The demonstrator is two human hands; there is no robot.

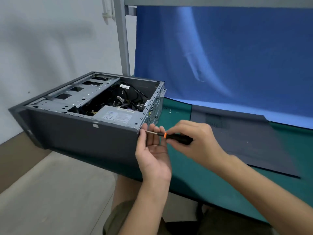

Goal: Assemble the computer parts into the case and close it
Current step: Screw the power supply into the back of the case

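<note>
A dark grey computer case point(81, 133) lies on its side, open at the top, overhanging the left end of the green table. Inside I see a silver power supply point(116, 116), black cables point(130, 97) and a metal drive cage point(79, 94). My right hand point(194, 141) grips a black screwdriver with an orange collar point(176, 137); its tip points at the case's near rear corner. My left hand point(153, 150) is palm up at that corner, fingertips pinching the screwdriver shaft near the tip. The grey side panel point(245, 143) lies flat on the table to the right.
Several small screws point(170, 110) lie on the green mat point(186, 180) behind the case. A blue cloth point(237, 56) hangs at the back, with a grey metal post point(122, 36) to its left. White wall and floor are at left, my knees below.
</note>
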